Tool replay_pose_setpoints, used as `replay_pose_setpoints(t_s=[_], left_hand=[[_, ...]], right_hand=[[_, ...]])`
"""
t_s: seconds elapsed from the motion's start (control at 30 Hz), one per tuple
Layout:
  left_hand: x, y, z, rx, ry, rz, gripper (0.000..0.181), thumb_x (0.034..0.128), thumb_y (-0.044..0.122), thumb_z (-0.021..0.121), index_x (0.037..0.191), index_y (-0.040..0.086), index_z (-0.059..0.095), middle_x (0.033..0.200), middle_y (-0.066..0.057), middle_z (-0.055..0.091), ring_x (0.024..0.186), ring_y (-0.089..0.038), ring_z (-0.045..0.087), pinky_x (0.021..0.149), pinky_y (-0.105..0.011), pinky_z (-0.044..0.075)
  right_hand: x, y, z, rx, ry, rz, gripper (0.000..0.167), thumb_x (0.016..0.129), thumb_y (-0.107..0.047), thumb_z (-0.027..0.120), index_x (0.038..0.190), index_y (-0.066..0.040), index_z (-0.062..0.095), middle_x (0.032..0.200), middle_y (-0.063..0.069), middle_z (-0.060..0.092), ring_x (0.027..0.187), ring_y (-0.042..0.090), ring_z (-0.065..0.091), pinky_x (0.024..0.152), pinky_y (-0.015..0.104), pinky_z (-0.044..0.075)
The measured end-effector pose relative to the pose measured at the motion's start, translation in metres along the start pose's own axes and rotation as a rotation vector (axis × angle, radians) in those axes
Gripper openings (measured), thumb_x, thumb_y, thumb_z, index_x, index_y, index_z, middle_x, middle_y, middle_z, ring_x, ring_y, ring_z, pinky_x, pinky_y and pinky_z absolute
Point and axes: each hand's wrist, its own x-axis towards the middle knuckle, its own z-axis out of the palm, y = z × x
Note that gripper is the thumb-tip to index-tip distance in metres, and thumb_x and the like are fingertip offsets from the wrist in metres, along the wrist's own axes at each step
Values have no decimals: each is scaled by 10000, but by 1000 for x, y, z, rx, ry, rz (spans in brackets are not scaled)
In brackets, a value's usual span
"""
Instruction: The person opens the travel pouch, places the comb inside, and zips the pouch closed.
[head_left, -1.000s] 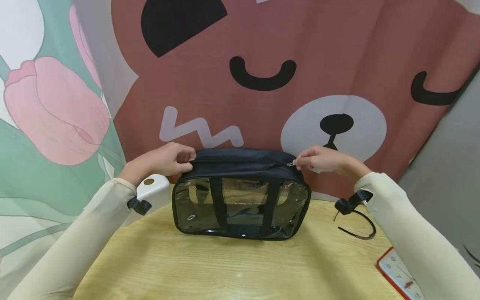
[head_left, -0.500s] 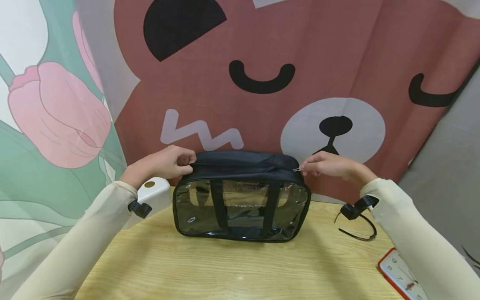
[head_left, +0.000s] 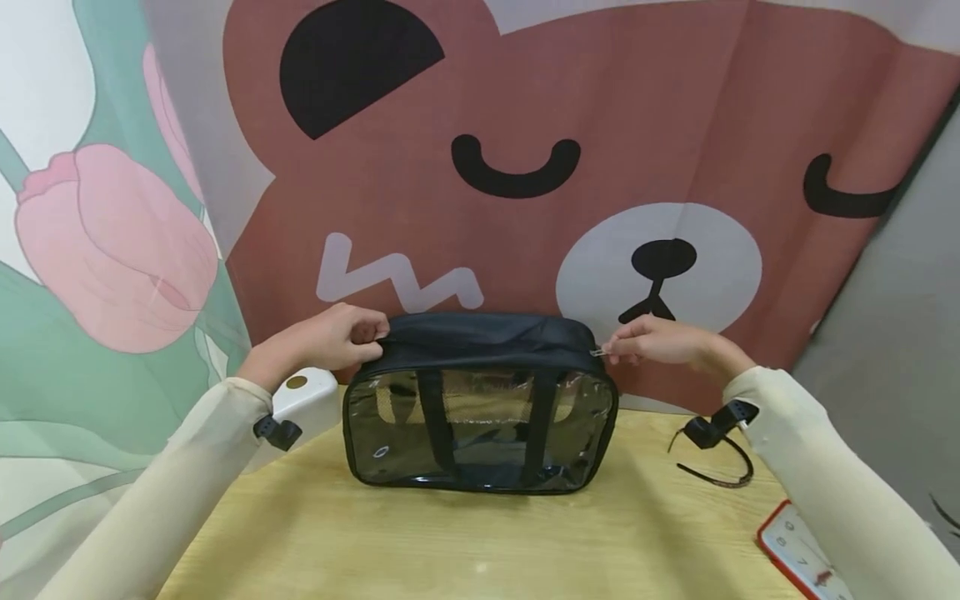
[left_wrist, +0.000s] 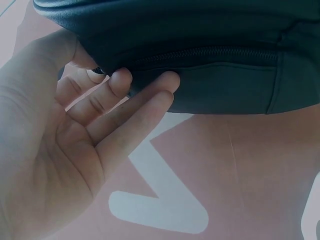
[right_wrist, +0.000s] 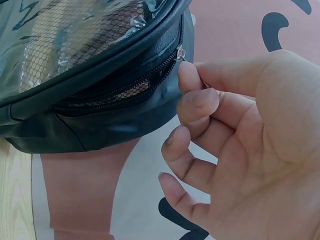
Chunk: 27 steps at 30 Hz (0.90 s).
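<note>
A black bag [head_left: 487, 342] with a clear front panel stands upright on the table in the head view. At its top left corner, my left hand [head_left: 341, 336] pinches the fabric between thumb and fingers. The left wrist view shows those fingers [left_wrist: 122, 85] against the bag beside a line of closed zipper teeth [left_wrist: 215, 52]. At the top right corner my right hand [head_left: 656, 340] pinches a metal zipper pull [head_left: 599, 352] between thumb and index finger. In the right wrist view, a gap [right_wrist: 132, 92] with mesh visible inside lies between the zipper rows below the slider.
A white object [head_left: 307, 400] with a gold round spot stands left of the bag on the wooden table [head_left: 480, 542]. To the right lie a dark headband [head_left: 731, 479] and a red-rimmed clock [head_left: 798, 546]. A printed bear curtain [head_left: 645, 100] hangs close behind.
My right hand has drawn the zipper pull rightward to the bag's top right corner. The left hand keeps its hold at the left corner. The head view has tilted slightly upward.
</note>
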Motion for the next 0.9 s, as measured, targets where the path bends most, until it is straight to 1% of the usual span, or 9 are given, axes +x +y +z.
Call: replay_pose_setpoints(t_s=[0.13,0.3,0.43,0.47,0.57,0.63,0.67,0.77,0.9], left_hand=[[-2,-2,1,-3,-3,-2,132,1011,122,605,898,158,548,678,37,447,607,-106,409,651,-308,363],[1,-4,-1,9,-2,6,133,1011,117,602,896,155,548,660,43,437,588,-90,391,647,-297,355],[2,-3,-2,12,24,22,136,1008,118,605,891,154,545,660,43,418,585,-87,369,649,-298,348],[2,-3,-1,10,24,22,130,1007,120,606,896,158,550,666,43,426,588,-86,378,652,-300,355],[2,-3,2,4,7,13,113,1004,125,607,906,160,564,676,43,445,590,-83,401,656,-298,376],[2,-3,3,7,5,5,107,1000,124,609,909,168,574,677,42,462,587,-85,415,652,-295,387],[2,-3,3,5,7,4,105,999,125,609,909,168,576,675,40,470,585,-88,422,644,-295,389],[3,-2,0,15,23,5,107,1001,128,613,910,173,579,670,41,463,584,-97,414,640,-289,381],[3,-3,-4,27,27,10,106,998,115,609,912,166,576,659,40,426,584,-97,378,643,-285,362]], right_hand=[[1,3,1,-3,-13,7,284,1066,-328,537,978,-104,689,1057,90,602,916,224,539,809,359,450],[1,8,0,-18,-39,16,296,1076,-337,516,1001,-102,680,1089,60,608,967,201,546,851,358,465],[1,11,-1,-5,-46,25,301,1076,-338,518,977,-95,665,969,52,571,941,191,540,850,365,458],[0,12,-1,-5,-48,25,306,1077,-339,516,972,-92,661,962,54,571,938,190,536,847,366,456],[-2,13,0,-9,-62,34,302,1075,-346,521,974,-101,668,1036,53,610,936,187,538,845,363,456],[-3,13,0,-14,-67,39,305,1074,-351,522,972,-106,670,1033,58,612,924,186,535,839,366,449],[-3,13,-1,-17,-65,39,306,1074,-352,522,969,-107,671,1023,60,612,912,186,535,834,369,441],[-3,12,-4,-22,-63,43,307,1074,-347,518,956,-108,670,900,53,560,862,184,528,818,373,416],[0,13,-7,-24,-74,35,303,1076,-333,513,950,-106,668,856,36,533,832,173,517,804,369,403]])
